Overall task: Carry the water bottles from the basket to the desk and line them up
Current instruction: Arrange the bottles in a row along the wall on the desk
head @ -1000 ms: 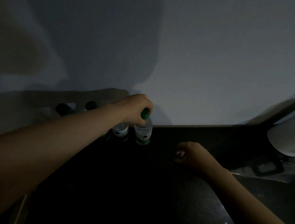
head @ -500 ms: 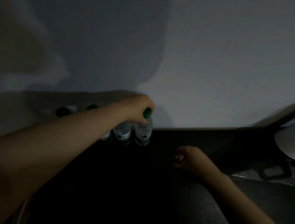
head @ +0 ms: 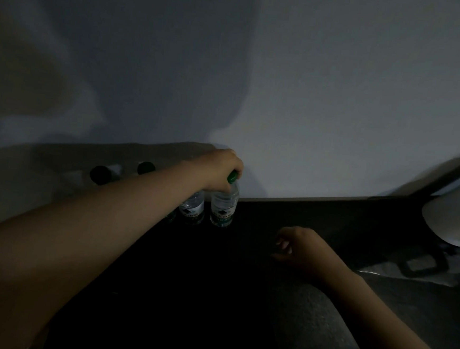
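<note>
A row of clear water bottles with green caps stands upright on the dark desk [head: 242, 285] against the wall. My left hand [head: 218, 168] grips the neck and cap of the rightmost bottle [head: 223, 207], which rests on the desk. A second bottle [head: 191, 208] stands just left of it, partly hidden by my forearm. Two more green caps [head: 146, 167] [head: 100, 174] show further left behind the arm. My right hand [head: 300, 247] rests on the desk, fingers loosely curled, holding nothing. The basket is not in view.
A white rounded object [head: 456, 219] sits at the right edge of the desk, with a dark handle-like loop [head: 422, 262] on a pale sheet below it. A plain white wall [head: 312, 98] rises right behind the bottles. The scene is dim.
The view has shifted slightly; my left hand stays closed on the rightmost bottle's top, and my right hand has slid a little down and right on the desk.
</note>
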Demonstrator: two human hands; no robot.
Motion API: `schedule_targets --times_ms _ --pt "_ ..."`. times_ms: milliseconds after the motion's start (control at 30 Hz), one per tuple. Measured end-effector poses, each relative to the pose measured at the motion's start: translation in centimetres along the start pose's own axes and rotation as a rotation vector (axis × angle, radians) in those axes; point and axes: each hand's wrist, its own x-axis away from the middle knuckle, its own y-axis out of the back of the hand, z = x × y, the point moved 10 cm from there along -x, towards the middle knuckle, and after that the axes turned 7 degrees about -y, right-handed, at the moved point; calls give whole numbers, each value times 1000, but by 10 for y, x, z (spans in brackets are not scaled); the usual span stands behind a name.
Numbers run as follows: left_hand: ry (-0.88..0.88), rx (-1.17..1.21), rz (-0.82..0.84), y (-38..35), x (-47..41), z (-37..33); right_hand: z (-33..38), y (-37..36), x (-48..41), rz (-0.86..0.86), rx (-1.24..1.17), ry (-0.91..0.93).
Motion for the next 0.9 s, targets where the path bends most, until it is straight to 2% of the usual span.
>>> schedule_targets --times_ms 167,367,900 --pt "58 -25 -44 5 11 -6 1 10 27 -51 -15 13" --pt "-15 -67 -161 17 60 -40 12 19 76 -94 -11 29" --pt "-84 151 -7 -69 194 -154 10 10 230 -224 -16 -63"
